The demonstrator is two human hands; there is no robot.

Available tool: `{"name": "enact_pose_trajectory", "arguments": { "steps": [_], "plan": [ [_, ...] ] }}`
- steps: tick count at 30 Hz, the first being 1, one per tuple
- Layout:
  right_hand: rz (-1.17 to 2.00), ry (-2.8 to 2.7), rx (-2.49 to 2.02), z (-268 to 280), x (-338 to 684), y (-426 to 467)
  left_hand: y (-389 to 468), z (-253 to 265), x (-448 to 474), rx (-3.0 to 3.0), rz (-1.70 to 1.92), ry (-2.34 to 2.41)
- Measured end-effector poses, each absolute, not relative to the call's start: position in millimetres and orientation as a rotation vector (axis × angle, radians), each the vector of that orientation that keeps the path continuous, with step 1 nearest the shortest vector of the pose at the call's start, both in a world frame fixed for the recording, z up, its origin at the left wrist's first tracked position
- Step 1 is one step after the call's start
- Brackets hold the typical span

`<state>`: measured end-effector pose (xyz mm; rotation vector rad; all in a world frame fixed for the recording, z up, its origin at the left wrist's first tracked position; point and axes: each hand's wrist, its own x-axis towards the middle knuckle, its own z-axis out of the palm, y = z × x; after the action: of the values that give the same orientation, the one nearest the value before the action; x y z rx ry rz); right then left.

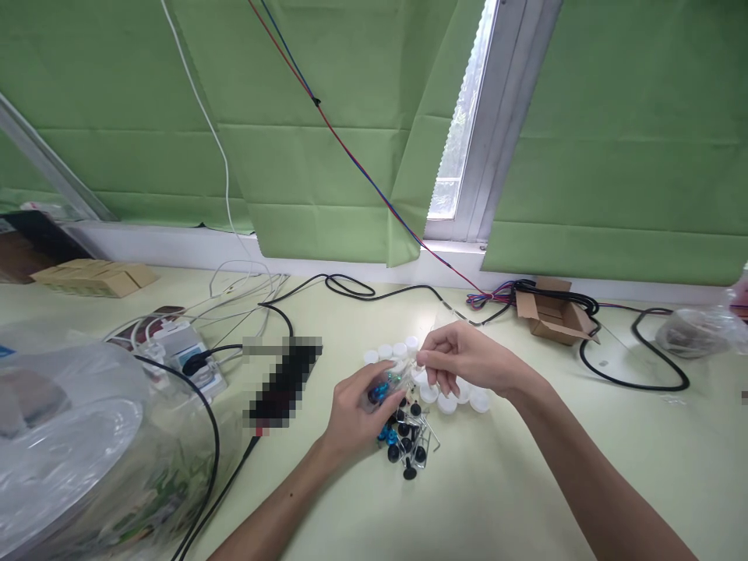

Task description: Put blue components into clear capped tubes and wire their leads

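Observation:
My left hand point(358, 409) is closed around a small clear plastic bag point(397, 377) with blue and dark pieces inside. At the bag's upper right end, my right hand point(459, 360) has its thumb and forefinger pinched together; what they hold, if anything, is too small to make out. Below the hands lies a loose pile of black round-headed screws point(410, 472), blue knob-like parts point(388, 436) and bent silver hex keys point(433, 438). Several round white caps or lids point(447, 403) stand behind and beneath my hands, partly hidden by them.
A small open cardboard box point(552, 315) and black cable coils point(636, 383) are at the back right. On the left are a power strip point(199, 370), a pixelated dark device point(286, 386) and a large plastic-wrapped roll point(75, 460). Tan boxes point(93, 278) sit farther back.

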<state>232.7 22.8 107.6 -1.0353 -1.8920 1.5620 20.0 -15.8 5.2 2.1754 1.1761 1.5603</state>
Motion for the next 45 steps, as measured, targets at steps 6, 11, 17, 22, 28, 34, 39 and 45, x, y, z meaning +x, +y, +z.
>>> {"name": "enact_pose_trajectory", "arguments": {
  "steps": [6, 11, 17, 22, 28, 34, 39, 45],
  "plan": [
    [1.23, -1.968, -1.249, 109, 221, 8, -12, 11, 21, 1.624, 1.522, 1.232],
    [0.872, -2.303, -1.371, 91, 206, 2, -8, 14, 19, 1.307, 1.505, 1.104],
    [0.683, -2.509, -1.287, 61, 195, 13, -4, 13, 20, 1.259, 1.481, 1.067],
    [0.714, -2.614, -1.292, 50, 192, 20, -4, 10, 22, 1.253, 1.483, 1.045],
    [0.706, -2.693, -1.305, 39, 188, 24, -3, 8, 24, 1.248, 1.481, 1.022],
    [0.477, -2.815, -1.33, 35, 188, 23, -2, 6, 23, 1.257, 1.483, 1.039],
    [0.362, -2.858, -1.352, 36, 188, 20, -2, 6, 23, 1.272, 1.471, 1.051],
    [0.481, -2.809, -1.276, 34, 187, 21, -2, 8, 24, 1.288, 1.462, 1.061]
  ]
}}
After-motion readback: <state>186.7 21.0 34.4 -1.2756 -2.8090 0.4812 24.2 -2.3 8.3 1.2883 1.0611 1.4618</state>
